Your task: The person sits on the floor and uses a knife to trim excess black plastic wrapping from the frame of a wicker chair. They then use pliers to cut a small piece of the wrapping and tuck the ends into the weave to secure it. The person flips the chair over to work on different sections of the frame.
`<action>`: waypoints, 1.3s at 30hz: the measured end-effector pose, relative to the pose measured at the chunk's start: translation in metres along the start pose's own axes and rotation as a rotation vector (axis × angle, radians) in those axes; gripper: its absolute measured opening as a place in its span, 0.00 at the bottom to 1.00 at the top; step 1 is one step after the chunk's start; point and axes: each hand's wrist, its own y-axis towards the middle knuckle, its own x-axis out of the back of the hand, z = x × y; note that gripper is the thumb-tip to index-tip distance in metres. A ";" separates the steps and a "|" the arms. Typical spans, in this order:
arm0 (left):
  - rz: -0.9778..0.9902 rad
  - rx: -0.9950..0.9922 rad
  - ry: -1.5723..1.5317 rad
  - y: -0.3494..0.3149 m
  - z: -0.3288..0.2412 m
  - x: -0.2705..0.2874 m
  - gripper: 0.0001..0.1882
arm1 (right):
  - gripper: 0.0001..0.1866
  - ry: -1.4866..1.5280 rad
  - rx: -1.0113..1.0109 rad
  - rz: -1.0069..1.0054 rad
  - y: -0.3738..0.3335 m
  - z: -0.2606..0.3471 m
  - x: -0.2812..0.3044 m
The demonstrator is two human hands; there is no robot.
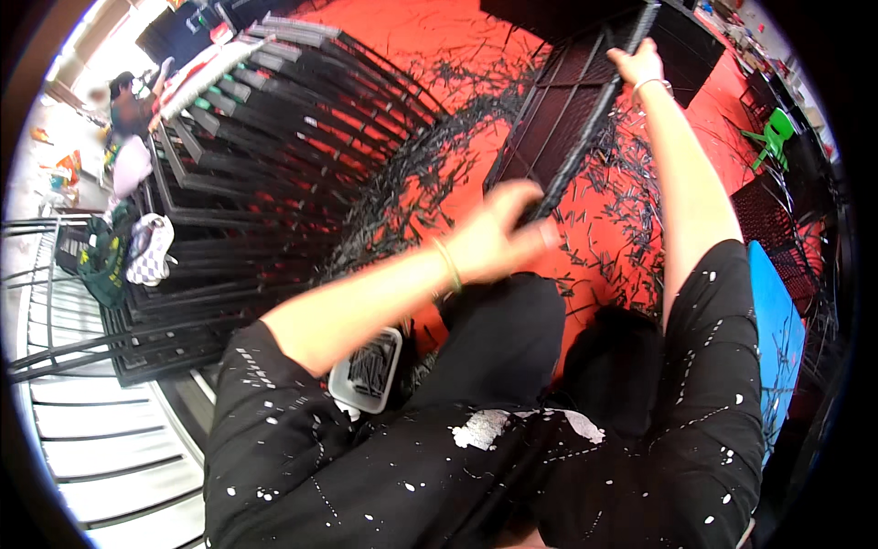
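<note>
A long black mesh panel (574,108) with a ribbed frame edge slants across the space ahead of me. My right hand (640,66), arm stretched out, grips its frame near the far upper end. At the panel's near lower end is my left hand (501,236), smeared by motion. Its thumb and fingers lie on either side of the panel's corner; whether they press on it I cannot tell. Many short black strips (439,174) lie scattered beneath and around the panel on the red floor (402,37).
Stacked black frames (265,156) rise on my left, cloth items (149,249) at their side. A grey tub (395,352) of black strips stands by my left leg. Right are a blue board (777,329), a green chair (776,134) and black mesh pieces. Another person (133,105) is far left.
</note>
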 end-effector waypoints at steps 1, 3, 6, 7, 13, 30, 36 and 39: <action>0.087 0.024 0.114 -0.025 0.006 -0.034 0.48 | 0.39 -0.070 0.037 -0.118 0.013 -0.016 -0.005; -0.085 0.245 -0.036 -0.027 0.032 -0.095 0.51 | 0.37 -0.257 0.009 -0.226 0.063 -0.083 0.003; -0.319 0.409 -0.026 0.004 0.043 -0.112 0.50 | 0.36 -0.267 0.006 -0.344 0.077 -0.094 -0.013; -0.265 0.409 -0.151 0.009 0.049 -0.113 0.50 | 0.35 -0.262 0.024 -0.317 0.076 -0.094 -0.014; -0.300 0.296 -0.201 0.043 0.053 -0.158 0.51 | 0.31 0.117 0.103 -0.196 0.012 0.005 -0.012; -0.707 0.757 -1.700 -0.044 0.143 0.051 0.55 | 0.33 0.242 0.398 0.001 -0.154 -0.166 0.106; -0.653 0.627 -1.554 -0.038 0.072 0.106 0.57 | 0.25 1.462 -0.382 0.478 -0.289 -0.425 0.112; -0.702 1.149 -1.151 -0.085 0.073 0.082 0.46 | 0.27 1.495 -0.819 0.374 -0.336 -0.393 0.103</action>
